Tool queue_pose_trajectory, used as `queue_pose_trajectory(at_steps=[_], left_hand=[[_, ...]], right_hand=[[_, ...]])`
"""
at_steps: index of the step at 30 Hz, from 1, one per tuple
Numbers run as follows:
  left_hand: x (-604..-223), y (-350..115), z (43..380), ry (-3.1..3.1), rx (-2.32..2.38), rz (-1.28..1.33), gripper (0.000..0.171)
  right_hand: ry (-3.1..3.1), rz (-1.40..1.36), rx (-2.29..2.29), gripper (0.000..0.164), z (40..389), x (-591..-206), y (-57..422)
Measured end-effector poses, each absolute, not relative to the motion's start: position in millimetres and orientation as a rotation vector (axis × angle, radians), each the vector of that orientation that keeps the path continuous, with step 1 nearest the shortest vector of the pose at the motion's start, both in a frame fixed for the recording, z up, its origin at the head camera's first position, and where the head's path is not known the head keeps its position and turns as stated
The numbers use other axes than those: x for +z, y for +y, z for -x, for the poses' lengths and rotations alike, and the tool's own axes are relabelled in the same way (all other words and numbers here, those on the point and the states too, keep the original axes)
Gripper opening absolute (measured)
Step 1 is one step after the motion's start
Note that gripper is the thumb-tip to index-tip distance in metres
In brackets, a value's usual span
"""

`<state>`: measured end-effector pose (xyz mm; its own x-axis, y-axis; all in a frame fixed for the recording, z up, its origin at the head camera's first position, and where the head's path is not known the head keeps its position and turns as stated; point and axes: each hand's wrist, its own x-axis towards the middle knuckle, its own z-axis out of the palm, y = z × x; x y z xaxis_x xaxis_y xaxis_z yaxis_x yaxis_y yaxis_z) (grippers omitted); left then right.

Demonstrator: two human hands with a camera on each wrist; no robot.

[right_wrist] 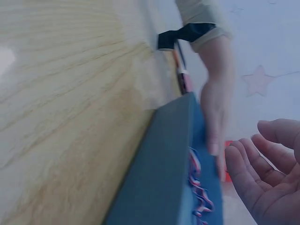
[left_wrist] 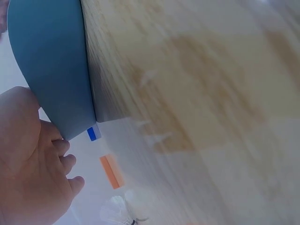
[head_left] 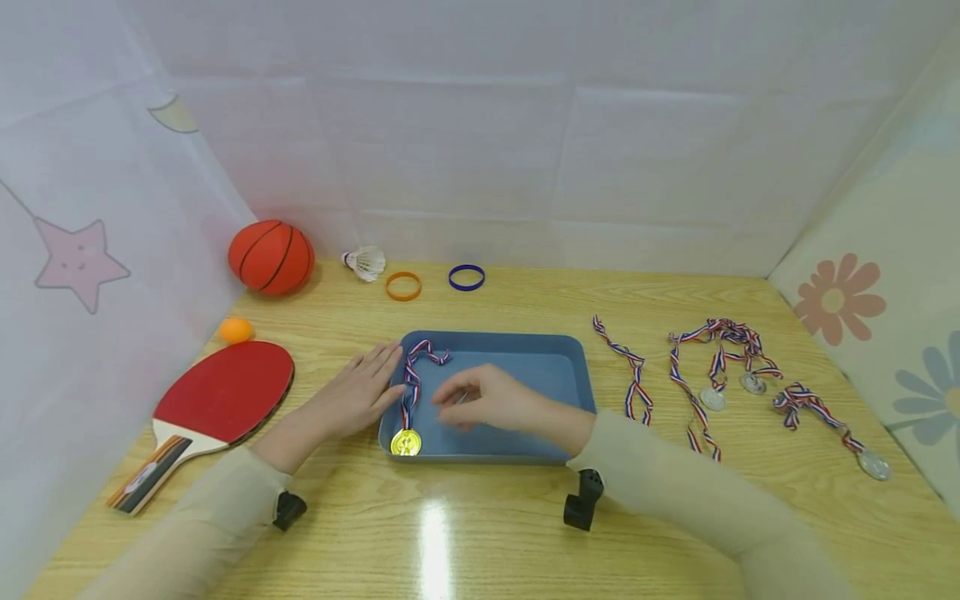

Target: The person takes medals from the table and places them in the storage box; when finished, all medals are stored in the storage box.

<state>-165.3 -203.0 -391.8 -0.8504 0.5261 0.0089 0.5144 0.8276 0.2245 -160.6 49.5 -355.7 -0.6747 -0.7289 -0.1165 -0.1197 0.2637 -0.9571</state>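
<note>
Gold medal (head_left: 406,442) lies at the blue tray's (head_left: 547,375) eight o'clock, its ribbon (head_left: 412,379) running up to ten; that one looks placed. Left hand (head_left: 360,396) has fingers nearly straight at the tray's nine o'clock rim, gripping nothing. Right hand (head_left: 491,398) hangs over the middle, fingers loosely bent, thumb apart, empty. Three silver medals (head_left: 873,465) on the surface (head_left: 337,508) at three o'clock seem left; the right sleeve (head_left: 675,467) may hide more.
</note>
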Motion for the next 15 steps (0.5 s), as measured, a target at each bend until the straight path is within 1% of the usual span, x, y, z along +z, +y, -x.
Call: queue_pose_trajectory(at_steps=[8,15], left_hand=[[-392.8,-202.9,165.7,2.946,0.306,-0.836,0.063],[-393.5,-203.1,165.8,2.950,0.288,-0.839,0.063]], right_hand=[[2.115,0.867,-1.493,0.025,151.8,-334.8,119.1],[2.361,0.750,-1.423,0.025,139.5,-338.5,178.7]])
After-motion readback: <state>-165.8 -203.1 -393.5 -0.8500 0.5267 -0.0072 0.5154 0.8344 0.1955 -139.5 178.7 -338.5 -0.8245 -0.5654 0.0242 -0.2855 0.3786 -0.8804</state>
